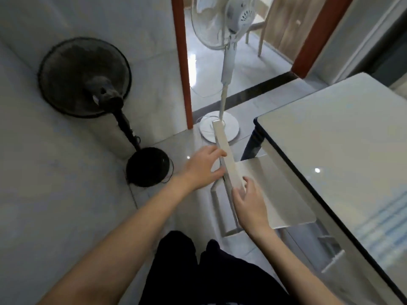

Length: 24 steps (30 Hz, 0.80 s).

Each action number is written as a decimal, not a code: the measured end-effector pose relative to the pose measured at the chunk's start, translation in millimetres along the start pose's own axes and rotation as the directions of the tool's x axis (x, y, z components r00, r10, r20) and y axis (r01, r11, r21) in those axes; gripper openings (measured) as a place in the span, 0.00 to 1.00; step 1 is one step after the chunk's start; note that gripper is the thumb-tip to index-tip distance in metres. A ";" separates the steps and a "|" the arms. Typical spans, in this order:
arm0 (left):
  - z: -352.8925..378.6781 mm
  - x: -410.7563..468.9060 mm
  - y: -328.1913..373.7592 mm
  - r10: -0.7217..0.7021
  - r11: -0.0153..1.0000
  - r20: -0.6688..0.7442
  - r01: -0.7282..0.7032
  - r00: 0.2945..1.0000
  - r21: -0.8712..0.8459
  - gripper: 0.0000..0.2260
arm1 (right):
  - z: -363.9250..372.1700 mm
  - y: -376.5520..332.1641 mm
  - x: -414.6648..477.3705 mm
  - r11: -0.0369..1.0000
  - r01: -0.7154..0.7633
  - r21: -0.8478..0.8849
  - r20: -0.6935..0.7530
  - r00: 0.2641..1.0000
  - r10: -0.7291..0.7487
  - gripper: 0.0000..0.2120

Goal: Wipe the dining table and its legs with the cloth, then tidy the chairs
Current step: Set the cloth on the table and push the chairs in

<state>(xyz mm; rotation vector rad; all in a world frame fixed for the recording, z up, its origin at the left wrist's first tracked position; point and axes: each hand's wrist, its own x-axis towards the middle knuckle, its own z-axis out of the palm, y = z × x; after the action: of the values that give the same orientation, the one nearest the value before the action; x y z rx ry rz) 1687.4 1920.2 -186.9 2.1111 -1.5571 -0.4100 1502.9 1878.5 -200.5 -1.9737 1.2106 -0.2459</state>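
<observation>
Gripping the chair (231, 164) by its backrest, left hand (203, 168) pinching the far part, right hand (250, 203) clasping the near part, and pushing evenly right, seat sliding under the table (343, 137), clear of the leg (253, 139).

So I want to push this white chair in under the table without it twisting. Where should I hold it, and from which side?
Grip the top rail of the backrest, coming from behind the chair, one hand near each end. The rail is a long, narrow bar facing you, while the seat already points at the table. The left hand and right hand are already placed about that way.
</observation>
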 end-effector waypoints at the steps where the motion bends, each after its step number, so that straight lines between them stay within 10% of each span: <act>1: 0.9 12.2 -1.5 0.054 0.997 0.021 -0.054 0.998 0.046 0.19 | 3.1 -1.6 1.1 0.999 -0.038 -0.006 0.013 0.999 0.038 0.22; 13: 2.7 126.6 -65.0 0.599 0.697 0.352 -0.685 0.719 0.212 0.10 | 53.3 -13.8 15.2 0.838 -0.428 -0.340 -0.370 0.880 0.299 0.20; 18: 6.9 158.5 -73.6 0.633 0.648 0.439 -0.747 0.638 0.151 0.13 | 66.2 -19.3 27.3 0.723 -0.633 -0.278 -0.510 0.735 0.447 0.30; 24: 23.9 180.5 -73.5 0.680 0.608 0.412 -0.780 0.606 0.145 0.15 | 61.5 -16.8 35.0 0.686 -0.651 -0.326 -0.516 0.730 0.448 0.29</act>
<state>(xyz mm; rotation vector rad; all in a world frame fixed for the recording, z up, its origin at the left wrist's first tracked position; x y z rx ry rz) 1790.0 1761.1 -239.1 1.3884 -2.6712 -0.2015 1564.9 1885.9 -237.6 -1.8725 2.2893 -0.0094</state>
